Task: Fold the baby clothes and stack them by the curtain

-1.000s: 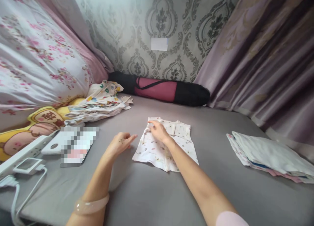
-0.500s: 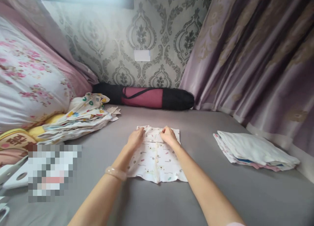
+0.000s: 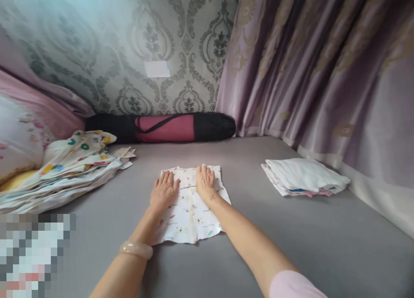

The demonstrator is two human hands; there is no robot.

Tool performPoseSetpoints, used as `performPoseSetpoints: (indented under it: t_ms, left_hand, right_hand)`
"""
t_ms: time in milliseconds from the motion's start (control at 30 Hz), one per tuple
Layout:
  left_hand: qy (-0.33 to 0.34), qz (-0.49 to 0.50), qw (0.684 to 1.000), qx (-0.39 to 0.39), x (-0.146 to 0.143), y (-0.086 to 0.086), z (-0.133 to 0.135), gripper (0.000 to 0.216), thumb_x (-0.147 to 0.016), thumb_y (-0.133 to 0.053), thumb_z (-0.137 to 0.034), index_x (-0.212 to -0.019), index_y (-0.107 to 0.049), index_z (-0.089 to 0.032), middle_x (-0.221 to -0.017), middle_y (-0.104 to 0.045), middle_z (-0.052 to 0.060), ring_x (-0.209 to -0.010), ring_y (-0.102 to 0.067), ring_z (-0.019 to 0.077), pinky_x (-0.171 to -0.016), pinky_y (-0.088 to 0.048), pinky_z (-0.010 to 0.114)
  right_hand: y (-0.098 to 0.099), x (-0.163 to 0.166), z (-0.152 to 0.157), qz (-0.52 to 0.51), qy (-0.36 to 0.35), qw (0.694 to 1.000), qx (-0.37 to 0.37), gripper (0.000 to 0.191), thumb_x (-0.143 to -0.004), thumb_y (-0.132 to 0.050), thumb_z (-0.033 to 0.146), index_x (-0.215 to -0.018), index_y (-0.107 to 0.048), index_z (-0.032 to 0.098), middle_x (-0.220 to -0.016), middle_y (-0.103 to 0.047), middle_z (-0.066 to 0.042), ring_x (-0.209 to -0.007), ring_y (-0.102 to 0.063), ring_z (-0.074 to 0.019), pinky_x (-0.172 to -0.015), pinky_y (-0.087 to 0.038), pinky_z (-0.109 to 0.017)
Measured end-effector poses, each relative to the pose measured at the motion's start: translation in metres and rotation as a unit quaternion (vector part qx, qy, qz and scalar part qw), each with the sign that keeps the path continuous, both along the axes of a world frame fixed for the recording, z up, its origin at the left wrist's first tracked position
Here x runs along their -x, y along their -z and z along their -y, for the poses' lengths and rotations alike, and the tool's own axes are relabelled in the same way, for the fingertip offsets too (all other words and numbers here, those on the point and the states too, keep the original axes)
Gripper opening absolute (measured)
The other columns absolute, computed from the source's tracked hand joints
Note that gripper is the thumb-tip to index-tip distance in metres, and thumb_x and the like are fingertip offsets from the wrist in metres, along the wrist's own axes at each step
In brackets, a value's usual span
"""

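Note:
A small white printed garment (image 3: 190, 211) lies flat on the grey bed sheet (image 3: 265, 246) in the middle of the view. My left hand (image 3: 164, 190) rests palm down on its upper left part, fingers stretched out. My right hand (image 3: 205, 181) lies flat on its upper right part, fingers together and extended. Neither hand grips anything. A pale bangle (image 3: 136, 249) sits on my left wrist.
A loose pile of printed clothes (image 3: 64, 168) lies at the left beside a floral pillow (image 3: 19, 134). A folded stack of clothes (image 3: 304, 177) sits at the right near the purple curtain (image 3: 323, 73). A black and pink rolled bag (image 3: 161, 127) lies against the wall.
My left hand came from the sheet onto the garment beside my right hand. Both hands went from pinching its top edge to lying flat on it. The view swung right.

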State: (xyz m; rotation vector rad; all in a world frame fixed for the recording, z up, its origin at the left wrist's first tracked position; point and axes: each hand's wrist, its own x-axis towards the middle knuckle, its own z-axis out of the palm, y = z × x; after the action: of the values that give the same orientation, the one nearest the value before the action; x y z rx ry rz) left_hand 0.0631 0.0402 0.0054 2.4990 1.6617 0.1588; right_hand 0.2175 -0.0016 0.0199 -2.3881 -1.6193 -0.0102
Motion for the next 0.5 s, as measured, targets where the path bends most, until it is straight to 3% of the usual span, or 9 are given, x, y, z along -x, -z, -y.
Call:
performPoseSetpoints:
  t_ms: [167, 267, 333, 400, 500]
  left_hand:
    - [0.003, 0.012, 1.000, 0.015, 0.001, 0.003, -0.003, 0.066, -0.097, -0.020, -0.045, -0.150, -0.031, -0.008, -0.159, -0.026, 0.013, -0.148, -0.018, 0.0259, -0.119, -0.017, 0.048]
    - [0.009, 0.053, 0.997, 0.054, 0.006, -0.003, -0.012, 0.064, -0.094, -0.028, -0.044, -0.147, -0.035, -0.009, -0.158, -0.028, 0.014, -0.148, -0.019, 0.0272, -0.119, -0.017, 0.050]
    - [0.012, 0.115, 0.988, 0.103, 0.014, -0.013, -0.017, 0.065, -0.092, -0.034, -0.044, -0.146, -0.035, -0.009, -0.156, -0.032, 0.016, -0.145, -0.029, 0.0266, -0.117, -0.024, 0.045]
    - [0.016, 0.187, 0.974, 0.125, 0.028, -0.023, -0.016, 0.068, -0.089, -0.035, -0.048, -0.145, -0.034, -0.009, -0.153, -0.038, 0.017, -0.137, -0.042, 0.0255, -0.112, -0.034, 0.039]
    - [0.020, 0.246, 0.965, 0.087, 0.055, -0.028, -0.002, 0.073, -0.083, -0.039, -0.059, -0.141, -0.039, -0.014, -0.148, -0.045, 0.015, -0.131, -0.048, 0.0284, -0.106, -0.041, 0.039]
  right_hand:
    - [0.002, -0.013, 0.002, -0.042, 0.024, 0.999, -0.012, 0.031, -0.097, -0.033, 0.014, -0.119, -0.056, 0.017, -0.123, -0.057, -0.017, -0.116, -0.051, -0.0252, -0.094, -0.041, -0.039]
    - [-0.007, -0.026, 0.009, -0.123, -0.028, 0.992, -0.008, 0.028, -0.096, -0.043, 0.021, -0.121, -0.055, 0.015, -0.127, -0.056, -0.017, -0.120, -0.050, -0.0255, -0.099, -0.039, -0.040]
    - [-0.017, -0.037, 0.019, -0.158, -0.077, 0.984, 0.000, 0.029, -0.094, -0.050, 0.024, -0.121, -0.056, 0.017, -0.127, -0.058, -0.014, -0.119, -0.052, -0.0229, -0.099, -0.040, -0.036]
    - [-0.027, -0.049, 0.039, -0.167, -0.111, 0.980, -0.006, 0.034, -0.093, -0.051, 0.025, -0.126, -0.053, 0.019, -0.131, -0.059, -0.010, -0.121, -0.053, -0.0186, -0.100, -0.041, -0.030]
    - [-0.037, -0.068, 0.092, -0.175, -0.156, 0.971, -0.044, 0.042, -0.095, -0.047, 0.025, -0.136, -0.047, 0.018, -0.142, -0.052, -0.010, -0.130, -0.047, -0.0180, -0.107, -0.036, -0.030]
